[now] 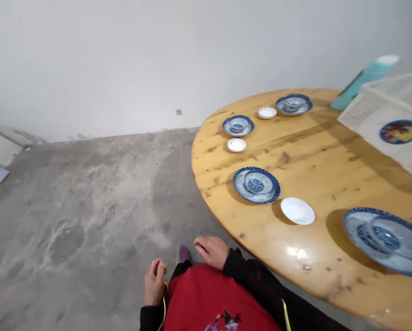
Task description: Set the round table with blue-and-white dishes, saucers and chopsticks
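My left hand hangs at my waist, curled into a loose fist beside the yellow-edged hem of my red garment. My right hand is just off the rim of the round wooden table, palm down, with its fingers bent inward and nothing visible in them. Nearest to it on the table are a blue-and-white plate with a bowl on it and a small white saucer. Neither hand touches the table or the dishes.
More blue plate-and-bowl sets stand along the table's edge, with small white saucers next to them. A white crate and a teal object stand at the far right. Bare concrete floor lies left; my shoe shows below.
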`<move>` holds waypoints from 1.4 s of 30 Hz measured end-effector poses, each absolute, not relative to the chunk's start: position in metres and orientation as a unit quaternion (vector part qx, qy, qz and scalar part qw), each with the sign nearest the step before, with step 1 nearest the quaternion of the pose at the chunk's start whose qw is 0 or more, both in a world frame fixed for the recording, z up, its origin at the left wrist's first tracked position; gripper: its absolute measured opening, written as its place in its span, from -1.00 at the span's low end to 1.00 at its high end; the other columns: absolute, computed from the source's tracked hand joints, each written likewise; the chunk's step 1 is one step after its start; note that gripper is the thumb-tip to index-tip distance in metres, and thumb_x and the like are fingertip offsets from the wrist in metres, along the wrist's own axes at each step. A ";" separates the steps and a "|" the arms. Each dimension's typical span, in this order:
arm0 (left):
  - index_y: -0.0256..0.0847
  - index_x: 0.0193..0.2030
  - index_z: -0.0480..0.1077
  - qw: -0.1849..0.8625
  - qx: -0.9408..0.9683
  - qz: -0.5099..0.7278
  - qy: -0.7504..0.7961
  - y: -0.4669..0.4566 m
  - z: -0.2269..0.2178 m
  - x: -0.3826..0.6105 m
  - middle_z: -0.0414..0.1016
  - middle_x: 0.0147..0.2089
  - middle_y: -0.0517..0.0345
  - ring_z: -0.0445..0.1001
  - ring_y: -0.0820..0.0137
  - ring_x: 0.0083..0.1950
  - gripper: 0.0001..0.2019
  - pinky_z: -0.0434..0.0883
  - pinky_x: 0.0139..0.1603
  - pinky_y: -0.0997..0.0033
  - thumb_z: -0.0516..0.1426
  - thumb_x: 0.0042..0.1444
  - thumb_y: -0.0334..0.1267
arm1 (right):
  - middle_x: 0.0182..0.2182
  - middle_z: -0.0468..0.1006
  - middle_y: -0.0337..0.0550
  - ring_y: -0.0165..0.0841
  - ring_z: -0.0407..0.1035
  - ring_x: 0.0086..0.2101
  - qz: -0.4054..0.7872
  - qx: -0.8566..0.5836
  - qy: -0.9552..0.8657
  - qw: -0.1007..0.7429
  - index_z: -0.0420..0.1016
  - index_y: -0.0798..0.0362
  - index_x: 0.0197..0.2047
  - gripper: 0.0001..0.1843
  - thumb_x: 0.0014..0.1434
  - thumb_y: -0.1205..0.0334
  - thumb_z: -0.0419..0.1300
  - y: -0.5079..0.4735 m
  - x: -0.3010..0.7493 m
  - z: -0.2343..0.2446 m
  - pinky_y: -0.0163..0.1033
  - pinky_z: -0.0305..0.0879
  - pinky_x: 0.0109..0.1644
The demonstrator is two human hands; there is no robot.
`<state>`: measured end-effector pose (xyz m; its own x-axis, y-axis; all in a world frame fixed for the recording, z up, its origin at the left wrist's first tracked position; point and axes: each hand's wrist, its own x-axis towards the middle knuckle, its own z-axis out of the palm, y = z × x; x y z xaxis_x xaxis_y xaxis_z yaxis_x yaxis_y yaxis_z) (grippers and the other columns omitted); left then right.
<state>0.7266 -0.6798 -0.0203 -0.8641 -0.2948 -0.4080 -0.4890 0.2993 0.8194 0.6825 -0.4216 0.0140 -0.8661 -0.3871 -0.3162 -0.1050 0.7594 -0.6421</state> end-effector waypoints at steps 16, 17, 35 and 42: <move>-0.17 -0.19 0.46 0.225 0.025 0.452 0.863 -0.697 -0.024 0.479 0.61 -0.30 0.03 0.56 0.22 -0.24 -0.60 0.44 -0.13 0.28 0.04 0.15 0.12 | -0.12 0.68 -0.09 -0.27 0.55 -0.15 -0.334 0.006 0.918 0.213 0.54 -0.01 -0.03 -0.71 0.37 0.21 0.00 -0.485 0.540 0.002 -0.26 0.18 -0.17; -0.17 -0.18 0.46 0.235 0.045 0.437 0.867 -0.690 -0.022 0.467 0.61 -0.29 0.03 0.56 0.22 -0.25 -0.61 0.44 -0.12 0.27 0.03 0.17 0.11 | -0.12 0.68 -0.09 -0.26 0.55 -0.15 -0.334 0.005 0.919 0.210 0.54 -0.01 -0.03 -0.70 0.37 0.21 0.00 -0.484 0.525 0.000 -0.26 0.17 -0.18; -0.12 -0.21 0.46 0.289 0.041 0.357 0.887 -0.707 -0.044 0.223 0.60 -0.32 0.02 0.61 0.15 -0.23 -0.46 0.51 -0.13 0.26 0.05 0.04 0.33 | -0.17 0.69 -0.13 -0.26 0.55 -0.17 -0.389 0.094 0.908 0.126 0.55 -0.05 -0.07 -0.75 0.35 0.19 0.05 -0.465 0.288 -0.015 -0.27 0.19 -0.17; -0.11 -0.25 0.47 0.323 0.157 0.387 0.849 -0.669 -0.040 0.073 0.62 -0.28 0.01 0.60 0.13 -0.21 -0.47 0.53 -0.10 0.19 0.10 0.01 0.35 | -0.17 0.69 -0.12 -0.25 0.56 -0.16 -0.393 0.179 0.897 0.097 0.57 -0.03 -0.09 -0.74 0.34 0.24 0.04 -0.464 0.199 -0.016 -0.26 0.19 -0.19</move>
